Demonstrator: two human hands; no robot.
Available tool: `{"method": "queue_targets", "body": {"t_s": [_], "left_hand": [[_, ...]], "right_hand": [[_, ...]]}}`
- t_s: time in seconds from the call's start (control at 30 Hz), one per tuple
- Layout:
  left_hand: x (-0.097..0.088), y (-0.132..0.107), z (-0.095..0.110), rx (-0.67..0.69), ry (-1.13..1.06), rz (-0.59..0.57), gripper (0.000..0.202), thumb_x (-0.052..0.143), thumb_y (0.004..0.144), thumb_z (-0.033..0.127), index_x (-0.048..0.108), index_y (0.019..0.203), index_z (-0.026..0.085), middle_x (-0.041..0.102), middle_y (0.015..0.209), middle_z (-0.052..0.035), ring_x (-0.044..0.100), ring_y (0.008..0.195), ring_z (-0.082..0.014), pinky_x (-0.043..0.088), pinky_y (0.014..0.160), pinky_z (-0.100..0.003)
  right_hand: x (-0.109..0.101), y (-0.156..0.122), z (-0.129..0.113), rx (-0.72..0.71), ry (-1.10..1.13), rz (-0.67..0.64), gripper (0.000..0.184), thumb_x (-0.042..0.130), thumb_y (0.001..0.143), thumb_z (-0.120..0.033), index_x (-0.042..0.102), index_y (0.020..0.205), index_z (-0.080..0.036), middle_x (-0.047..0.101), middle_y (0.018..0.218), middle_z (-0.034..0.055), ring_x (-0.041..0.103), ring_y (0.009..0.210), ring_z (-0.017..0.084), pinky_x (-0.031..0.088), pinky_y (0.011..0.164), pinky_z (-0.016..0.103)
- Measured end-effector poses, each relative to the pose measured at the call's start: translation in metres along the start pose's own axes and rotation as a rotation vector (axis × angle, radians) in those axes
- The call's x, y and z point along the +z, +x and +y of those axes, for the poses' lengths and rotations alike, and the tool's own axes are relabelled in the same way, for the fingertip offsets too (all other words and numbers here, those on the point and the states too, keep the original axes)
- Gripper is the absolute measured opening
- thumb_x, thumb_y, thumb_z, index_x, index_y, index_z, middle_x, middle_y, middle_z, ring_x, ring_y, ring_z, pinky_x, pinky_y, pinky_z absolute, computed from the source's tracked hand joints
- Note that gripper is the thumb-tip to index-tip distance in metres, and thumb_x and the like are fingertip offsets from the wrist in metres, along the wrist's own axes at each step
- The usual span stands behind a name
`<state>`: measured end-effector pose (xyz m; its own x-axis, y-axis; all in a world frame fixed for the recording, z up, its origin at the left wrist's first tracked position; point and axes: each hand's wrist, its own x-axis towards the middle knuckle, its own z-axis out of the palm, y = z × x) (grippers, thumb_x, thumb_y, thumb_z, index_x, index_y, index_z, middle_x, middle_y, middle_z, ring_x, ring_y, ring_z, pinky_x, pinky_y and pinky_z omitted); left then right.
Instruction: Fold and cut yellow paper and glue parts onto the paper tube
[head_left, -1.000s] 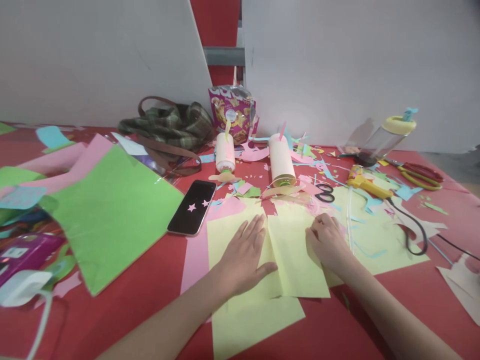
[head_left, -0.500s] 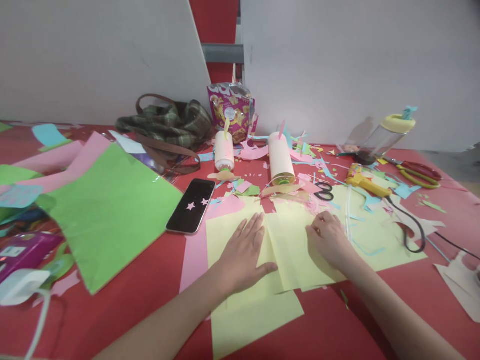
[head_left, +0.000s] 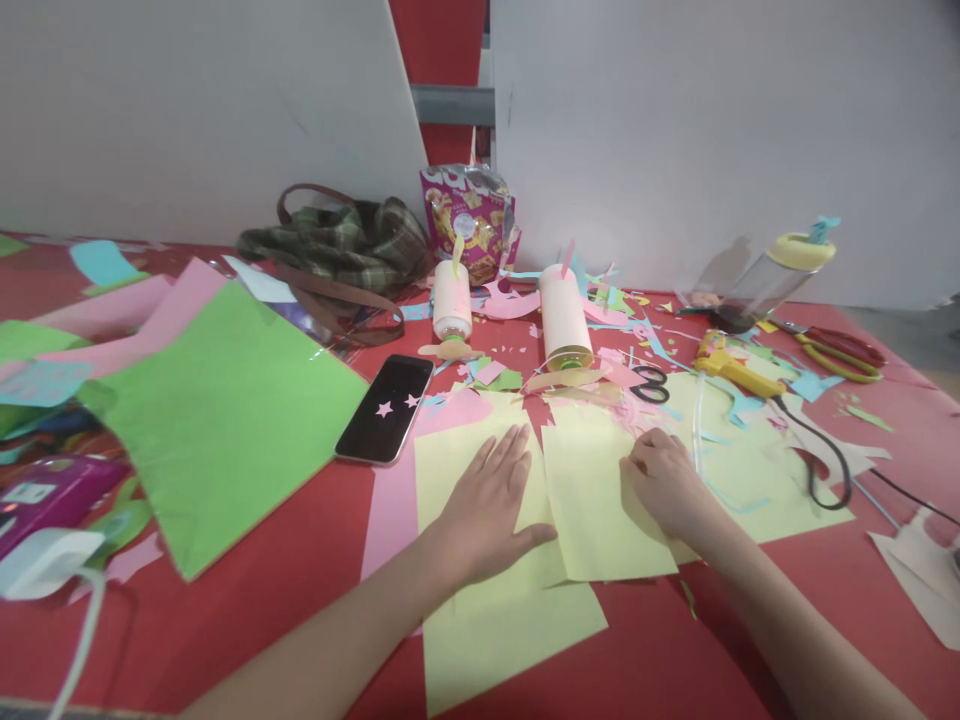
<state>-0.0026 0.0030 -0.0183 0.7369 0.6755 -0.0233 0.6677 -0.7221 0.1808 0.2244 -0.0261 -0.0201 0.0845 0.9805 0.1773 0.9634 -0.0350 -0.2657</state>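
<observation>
Swung square again since 0.5 s ago, top sheet (head_left: 592, 500) lies between the 2 hands, long axis running away; right hand (head_left: 664, 485) fingers curl on its right edge, left hand (head_left: 487, 505) spread flat just left.

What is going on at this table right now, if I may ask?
A person is working with coloured paper on a cluttered red table. Their left hand lies flat and open on a large yellow sheet, pinning it down. Their right hand is curled at the right edge of a smaller yellow sheet lying on top, apparently in a pinching grip. A phone, black scissors and a glue gun lie nearby, untouched.
</observation>
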Motion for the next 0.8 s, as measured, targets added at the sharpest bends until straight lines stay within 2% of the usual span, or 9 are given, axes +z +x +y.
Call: {"method": "queue_targets", "body": {"t_s": [0.17, 0.33, 0.5, 0.6, 0.7, 0.8], "left_hand": [[-0.001, 0.000, 0.000, -0.005, -0.008, -0.010, 0.076, 0.017, 0.077, 0.062, 0.023, 0.128, 0.006, 0.009, 0.140, -0.0124, -0.002, 0.128, -0.0219, 0.009, 0.104, -0.038], [-0.002, 0.001, -0.001, -0.021, -0.021, 0.008, 0.072, 0.018, 0.078, 0.059, 0.029, 0.125, 0.006, 0.012, 0.139, -0.0135, 0.004, 0.128, -0.0232, 0.013, 0.104, -0.039], [-0.002, 0.004, -0.002, -0.065, -0.002, 0.107, 0.061, 0.027, 0.081, 0.054, 0.038, 0.118, 0.007, 0.032, 0.132, -0.0153, 0.019, 0.125, -0.0270, 0.016, 0.103, -0.044], [-0.003, 0.005, -0.001, -0.038, 0.005, 0.107, 0.053, 0.031, 0.082, 0.048, 0.041, 0.117, 0.008, 0.043, 0.125, -0.0132, 0.028, 0.121, -0.0261, 0.021, 0.102, -0.040], [-0.002, 0.004, 0.002, -0.033, 0.015, 0.074, 0.050, 0.029, 0.085, 0.043, 0.041, 0.118, 0.007, 0.041, 0.126, -0.0116, 0.024, 0.123, -0.0247, 0.023, 0.102, -0.036], [-0.002, 0.001, 0.005, -0.055, -0.005, 0.016, 0.056, 0.024, 0.084, 0.046, 0.035, 0.123, 0.006, 0.032, 0.133, -0.0116, 0.015, 0.126, -0.0250, 0.020, 0.103, -0.037]], "right_hand": [[-0.005, 0.001, -0.001, 0.057, 0.021, -0.013, 0.030, 0.041, 0.074, -0.026, 0.047, 0.046, -0.019, 0.048, 0.069, 0.0068, 0.048, 0.071, 0.022, 0.039, 0.066, 0.037], [-0.011, 0.003, -0.001, 0.100, 0.104, -0.106, 0.029, 0.044, 0.072, -0.030, 0.040, 0.045, -0.019, 0.046, 0.067, 0.0042, 0.049, 0.068, 0.019, 0.040, 0.065, 0.034], [-0.005, 0.004, -0.003, 0.087, 0.118, 0.007, 0.024, 0.043, 0.073, -0.028, 0.043, 0.050, -0.019, 0.048, 0.070, 0.0043, 0.048, 0.072, 0.020, 0.039, 0.065, 0.034], [-0.001, 0.005, -0.004, 0.120, 0.125, 0.071, 0.024, 0.044, 0.074, -0.031, 0.047, 0.054, -0.019, 0.049, 0.074, 0.0056, 0.047, 0.076, 0.022, 0.039, 0.066, 0.036], [-0.001, 0.006, -0.003, 0.135, 0.113, 0.043, 0.026, 0.045, 0.074, -0.034, 0.048, 0.052, -0.019, 0.049, 0.074, 0.0056, 0.047, 0.076, 0.023, 0.038, 0.067, 0.038], [-0.003, 0.005, -0.001, 0.125, 0.093, -0.042, 0.027, 0.046, 0.073, -0.033, 0.048, 0.050, -0.019, 0.049, 0.070, 0.0052, 0.046, 0.074, 0.022, 0.038, 0.066, 0.037]]}}
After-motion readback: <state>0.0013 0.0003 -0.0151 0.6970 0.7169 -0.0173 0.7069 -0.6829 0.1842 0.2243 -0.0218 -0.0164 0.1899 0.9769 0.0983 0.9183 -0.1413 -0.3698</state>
